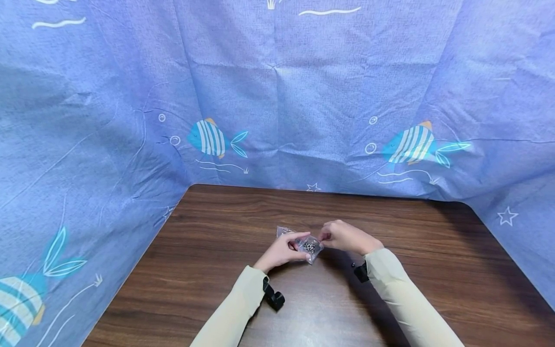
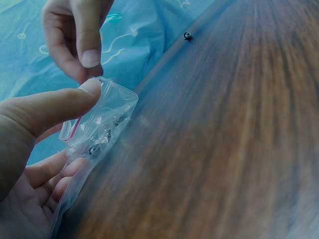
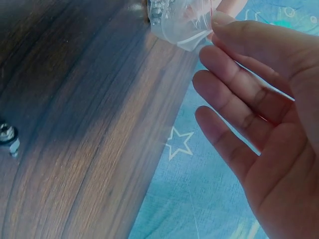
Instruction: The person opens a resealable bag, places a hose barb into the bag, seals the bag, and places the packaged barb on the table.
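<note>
A small clear zip bag (image 1: 310, 246) with a pink seal line holds several small metal screws (image 2: 107, 137). My left hand (image 1: 284, 250) grips the bag, thumb along its upper edge and the other fingers behind and under it. At the bag's opposite corner, my right hand (image 1: 347, 237) pinches the plastic edge between thumb and forefinger. Its other fingers (image 3: 224, 94) are loosely bent and spread in the right wrist view. The right forefinger is mostly hidden behind the thumb.
More clear plastic (image 1: 284, 231) shows just behind the left hand. A single small dark screw-like piece (image 2: 188, 36) stands on the brown wooden table (image 1: 208, 299), also to the left in the right wrist view. A blue fish-print cloth (image 1: 312, 106) hangs around the table's far and side edges.
</note>
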Demonstrator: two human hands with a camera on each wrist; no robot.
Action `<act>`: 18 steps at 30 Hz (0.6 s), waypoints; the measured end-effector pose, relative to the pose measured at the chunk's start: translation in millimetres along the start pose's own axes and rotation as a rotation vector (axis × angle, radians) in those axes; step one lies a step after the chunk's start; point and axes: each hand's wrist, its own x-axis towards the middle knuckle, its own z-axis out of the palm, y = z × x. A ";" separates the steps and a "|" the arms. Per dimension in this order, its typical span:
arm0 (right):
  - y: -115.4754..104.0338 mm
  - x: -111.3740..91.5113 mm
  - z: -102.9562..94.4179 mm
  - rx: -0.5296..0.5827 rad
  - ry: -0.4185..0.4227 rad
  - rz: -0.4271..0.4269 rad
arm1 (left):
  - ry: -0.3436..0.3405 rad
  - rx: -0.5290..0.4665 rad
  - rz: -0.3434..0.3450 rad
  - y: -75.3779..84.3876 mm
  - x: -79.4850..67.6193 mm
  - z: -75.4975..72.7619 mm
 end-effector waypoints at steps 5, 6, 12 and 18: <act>4.9 -7.7 -1.9 0.054 -0.017 0.044 | -0.005 0.000 0.009 14.6 -4.6 -2.5; 5.8 -9.7 -2.3 0.065 -0.022 0.053 | -0.010 -0.003 0.013 19.6 -6.2 -4.0; 11.4 -23.8 -4.0 0.123 -0.048 0.114 | -0.023 0.001 0.026 41.3 -14.2 -11.1; 19.5 -37.0 -4.9 0.162 -0.063 0.148 | -0.020 -0.001 0.018 38.7 -14.0 -9.7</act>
